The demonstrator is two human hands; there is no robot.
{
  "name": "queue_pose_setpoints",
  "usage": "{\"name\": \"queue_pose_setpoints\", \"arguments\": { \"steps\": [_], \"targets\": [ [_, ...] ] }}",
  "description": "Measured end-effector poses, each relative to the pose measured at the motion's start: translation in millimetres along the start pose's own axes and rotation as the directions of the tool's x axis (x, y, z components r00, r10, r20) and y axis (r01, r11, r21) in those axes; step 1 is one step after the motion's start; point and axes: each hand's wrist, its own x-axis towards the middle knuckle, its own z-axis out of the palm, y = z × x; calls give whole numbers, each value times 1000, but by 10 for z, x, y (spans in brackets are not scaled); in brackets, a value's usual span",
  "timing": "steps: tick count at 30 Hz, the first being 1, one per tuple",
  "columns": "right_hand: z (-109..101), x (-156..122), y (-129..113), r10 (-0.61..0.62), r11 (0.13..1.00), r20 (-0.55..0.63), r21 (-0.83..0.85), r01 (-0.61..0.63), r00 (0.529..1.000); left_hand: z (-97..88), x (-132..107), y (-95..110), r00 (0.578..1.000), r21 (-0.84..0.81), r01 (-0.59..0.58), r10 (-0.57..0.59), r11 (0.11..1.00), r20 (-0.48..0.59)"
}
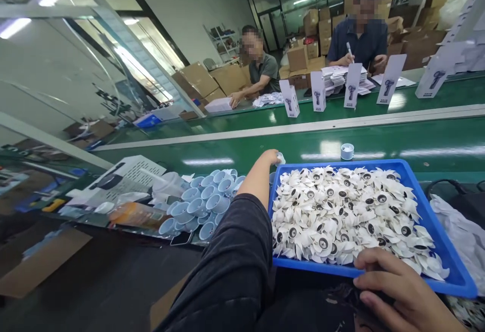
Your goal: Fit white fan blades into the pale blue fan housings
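My left hand (271, 157) reaches forward past the far left corner of the blue tray (447, 251), closed round a small pale blue cup-shaped part (281, 158) at the belt's near edge. The tray is heaped with several white fan blades (341, 216). My right hand (397, 289) rests on the tray's near rim, fingers curled over the edge, nothing visible in them. Left of my forearm lies a pile of pale blue cup-shaped housings (206, 200). One assembled pale part (347, 151) stands alone on the green conveyor belt (227, 145).
Across the belt two people sit working, one holding a pen over stacked cards. White product boxes (352, 85) stand in a row on the far belt. Printed sheets and plastic bags (125, 180) lie at the left. Cardboard cartons fill the background. White bags (466, 231) lie at the right.
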Motion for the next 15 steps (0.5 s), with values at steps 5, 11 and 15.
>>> {"name": "queue_pose_setpoints", "arguments": {
  "steps": [5,11,15],
  "targets": [
    [9,-134,72,35,999,-32,-12,-36,999,57,77,9,994,118,-24,11,993,106],
    [-45,-226,207,23,999,-29,-40,-24,999,-467,-231,-297,969,145,-97,60,985,239],
    [-74,-230,266,5,997,-57,-78,-9,998,-484,-840,-651,937,171,-117,52,978,344]
  ]
}}
